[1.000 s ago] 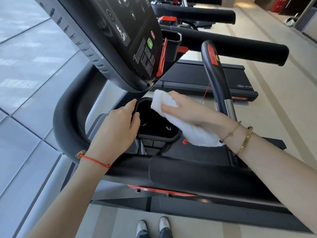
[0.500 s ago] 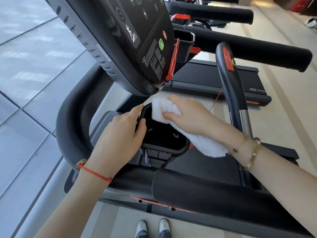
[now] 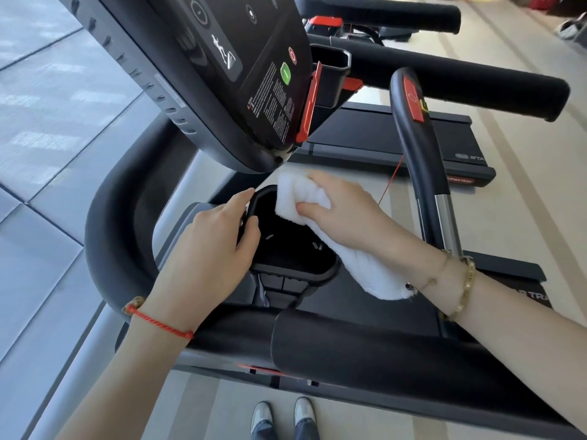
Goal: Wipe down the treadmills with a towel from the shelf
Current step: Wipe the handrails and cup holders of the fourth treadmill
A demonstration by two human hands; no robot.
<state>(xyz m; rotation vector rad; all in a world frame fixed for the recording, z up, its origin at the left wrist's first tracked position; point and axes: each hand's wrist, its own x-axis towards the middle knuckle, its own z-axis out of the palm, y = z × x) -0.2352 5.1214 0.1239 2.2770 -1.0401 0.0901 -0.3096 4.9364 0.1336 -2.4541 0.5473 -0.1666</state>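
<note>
A: Right hand (image 3: pixel 346 211)?
B: Curled round a white towel (image 3: pixel 359 265), bunched end pinched between thumb and fingers, pressed against the far rim of the black cup holder (image 3: pixel 286 246). Loose end of towel trailing back under the wrist, past the holder's right edge.

A: Left hand (image 3: pixel 206 258)?
B: Gripping the holder's left rim, thumb hooked over the inner edge, forefinger stretched along the far left corner. Red cord bracelet (image 3: pixel 158 323) on that wrist; gold bracelets (image 3: pixel 460 290) on the other.

A: Around the holder?
B: Just above and behind, the tilted console (image 3: pixel 222 77) of the treadmill (image 3: pixel 365 347), green button (image 3: pixel 285 73) and red button (image 3: pixel 292 55) on its face. To the right, an upright black grip (image 3: pixel 413 134) with a red pad. In front, nearer the body, the thick black crossbar. Far beyond, a second treadmill's deck (image 3: pixel 397 138) and long handrail (image 3: pixel 460 81).

A: Below?
B: Two grey shoes (image 3: pixel 282 414) on the pale floor, right under the crossbar.
</note>
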